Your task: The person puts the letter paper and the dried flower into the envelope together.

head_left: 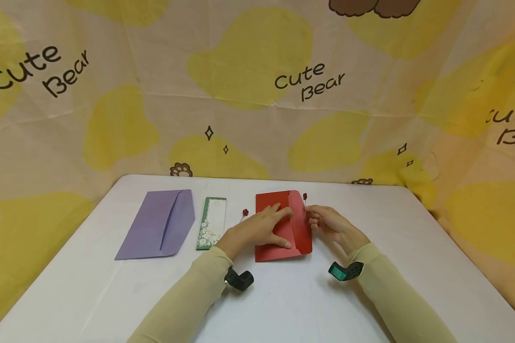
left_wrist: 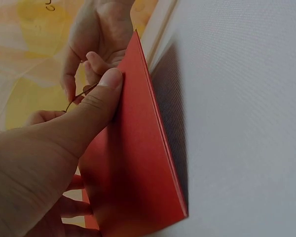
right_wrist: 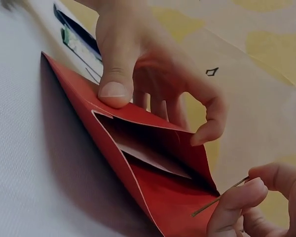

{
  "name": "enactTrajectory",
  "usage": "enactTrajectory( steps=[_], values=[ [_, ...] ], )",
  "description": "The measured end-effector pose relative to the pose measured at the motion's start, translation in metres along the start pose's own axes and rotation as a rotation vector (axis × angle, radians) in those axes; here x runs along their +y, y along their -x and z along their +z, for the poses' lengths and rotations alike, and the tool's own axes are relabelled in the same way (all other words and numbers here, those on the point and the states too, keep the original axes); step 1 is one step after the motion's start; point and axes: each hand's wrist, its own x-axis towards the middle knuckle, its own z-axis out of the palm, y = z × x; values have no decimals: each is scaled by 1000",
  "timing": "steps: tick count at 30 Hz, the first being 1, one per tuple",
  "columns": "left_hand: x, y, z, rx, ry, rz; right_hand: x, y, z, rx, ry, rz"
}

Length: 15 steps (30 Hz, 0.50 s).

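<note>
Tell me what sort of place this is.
Probably a small tabletop craft corner: a white table surrounded by yellow-patterned "Cute Bear" cloth, with a purple envelope and a red envelope laid out on it.

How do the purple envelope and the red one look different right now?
The purple envelope lies untouched, while the left hand holds the red envelope. The red envelope gapes, showing something pale inside; nothing inside the purple envelope shows. Both have open flaps.
</note>
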Motion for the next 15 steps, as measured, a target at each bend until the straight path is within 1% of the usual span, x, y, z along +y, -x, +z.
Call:
enactTrajectory(
  steps=[8,15],
  values=[
    [2,1,0,-3,1,-6,2,-3,5,-5,-14,-3],
    [2,1,0,-2,-2,-8,4,-3,9,18,22,-12]
  ],
)
